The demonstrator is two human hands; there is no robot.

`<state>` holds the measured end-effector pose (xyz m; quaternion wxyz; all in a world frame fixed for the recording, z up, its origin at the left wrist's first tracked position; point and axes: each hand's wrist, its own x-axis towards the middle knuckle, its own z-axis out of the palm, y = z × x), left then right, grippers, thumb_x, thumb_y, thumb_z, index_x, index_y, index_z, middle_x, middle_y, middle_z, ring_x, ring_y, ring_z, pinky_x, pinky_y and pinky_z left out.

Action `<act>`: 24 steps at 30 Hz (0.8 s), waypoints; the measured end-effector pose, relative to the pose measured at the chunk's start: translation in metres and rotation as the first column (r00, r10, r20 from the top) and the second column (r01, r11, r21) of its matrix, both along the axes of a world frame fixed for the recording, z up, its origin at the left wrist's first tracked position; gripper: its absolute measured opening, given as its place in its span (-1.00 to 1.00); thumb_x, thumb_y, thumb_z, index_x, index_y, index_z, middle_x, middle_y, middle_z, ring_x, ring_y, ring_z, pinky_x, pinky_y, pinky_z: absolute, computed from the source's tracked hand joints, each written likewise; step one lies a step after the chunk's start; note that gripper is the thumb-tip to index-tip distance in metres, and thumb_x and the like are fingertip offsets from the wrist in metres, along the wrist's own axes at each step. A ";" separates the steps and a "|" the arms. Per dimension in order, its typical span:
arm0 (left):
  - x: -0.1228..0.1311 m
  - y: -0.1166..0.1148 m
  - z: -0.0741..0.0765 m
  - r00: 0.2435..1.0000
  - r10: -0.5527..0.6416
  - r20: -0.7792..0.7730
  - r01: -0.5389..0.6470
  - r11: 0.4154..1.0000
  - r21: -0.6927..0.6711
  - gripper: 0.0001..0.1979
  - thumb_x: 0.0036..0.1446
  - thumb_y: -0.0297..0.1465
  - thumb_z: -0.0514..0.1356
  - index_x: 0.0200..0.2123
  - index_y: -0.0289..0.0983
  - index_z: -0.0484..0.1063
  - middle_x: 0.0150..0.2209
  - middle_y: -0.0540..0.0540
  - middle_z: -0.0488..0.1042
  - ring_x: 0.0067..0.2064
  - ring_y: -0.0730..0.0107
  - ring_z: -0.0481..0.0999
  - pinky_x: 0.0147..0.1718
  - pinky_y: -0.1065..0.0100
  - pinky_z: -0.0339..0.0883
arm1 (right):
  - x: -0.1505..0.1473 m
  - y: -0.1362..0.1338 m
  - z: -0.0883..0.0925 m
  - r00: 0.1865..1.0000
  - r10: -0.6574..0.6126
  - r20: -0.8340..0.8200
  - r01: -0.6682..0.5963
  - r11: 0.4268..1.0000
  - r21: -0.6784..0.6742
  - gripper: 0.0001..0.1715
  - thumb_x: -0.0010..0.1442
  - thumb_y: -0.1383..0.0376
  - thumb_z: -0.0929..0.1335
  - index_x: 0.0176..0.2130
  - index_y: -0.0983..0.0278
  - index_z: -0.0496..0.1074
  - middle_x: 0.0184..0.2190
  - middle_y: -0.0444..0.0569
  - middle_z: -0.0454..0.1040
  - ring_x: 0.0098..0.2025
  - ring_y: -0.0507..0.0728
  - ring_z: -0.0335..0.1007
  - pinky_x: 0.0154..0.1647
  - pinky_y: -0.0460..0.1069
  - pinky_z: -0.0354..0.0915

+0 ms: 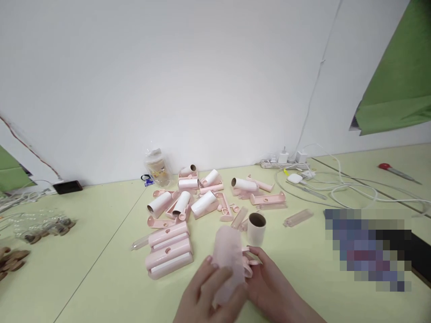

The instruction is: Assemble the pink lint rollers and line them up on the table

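Observation:
My left hand (210,294) is wrapped round a translucent pale pink plastic piece (227,246), long and blurred, held upright above the table. Close beside it, my right hand (264,282) grips small pink plastic parts (248,264) between thumb and fingers; their exact shape is partly hidden. A white roll with a brown cardboard core (256,231) stands on end just beyond the right hand. To the left lie two pink cases with white rolls in them (168,253).
Several white rolls (204,204), pink trays (267,198) and clear plastic pieces (298,218) are scattered ahead. A plastic bag (158,170) stands by the wall. Right are a power strip (283,163), cables and a screwdriver (399,172); left, a phone (67,187) and brown pieces (11,260).

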<state>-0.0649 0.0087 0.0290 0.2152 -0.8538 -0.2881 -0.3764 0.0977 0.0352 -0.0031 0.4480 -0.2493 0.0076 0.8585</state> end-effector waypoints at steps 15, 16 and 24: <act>0.028 0.037 -0.053 0.787 0.472 0.397 0.000 0.643 -0.766 -0.39 -0.05 -0.48 0.15 0.10 -0.31 0.05 0.12 -0.32 0.16 0.21 -0.05 0.04 0.10 -0.10 0.01 | 0.098 0.018 0.023 0.069 -0.716 0.695 -0.092 0.689 0.719 -0.62 0.07 -0.05 0.30 -0.23 0.15 0.34 -0.43 -0.10 0.40 -0.38 0.12 0.34 -0.35 -0.01 0.29; 0.034 0.034 -0.051 0.818 0.418 0.396 -0.025 0.713 -0.701 -0.40 -0.01 -0.50 0.13 0.12 -0.27 0.04 0.14 -0.28 0.14 0.23 -0.02 0.01 0.11 -0.10 -0.01 | 0.099 0.025 0.028 -0.007 -0.748 0.664 -0.179 0.654 0.735 -0.63 0.09 -0.03 0.29 -0.22 0.15 0.34 -0.38 -0.08 0.41 -0.34 0.14 0.35 -0.31 0.01 0.29; 0.092 0.051 -0.025 0.899 0.086 0.429 0.253 0.698 -0.670 -0.44 0.08 -0.49 0.07 0.16 -0.26 -0.01 0.20 -0.25 0.08 0.25 0.13 0.00 0.16 0.04 0.03 | 0.090 0.043 0.027 -0.029 -0.804 0.594 -0.665 0.459 0.590 -0.78 0.22 0.13 0.23 -0.13 0.10 0.28 -0.17 -0.07 0.37 -0.20 0.14 0.32 -0.21 0.01 0.28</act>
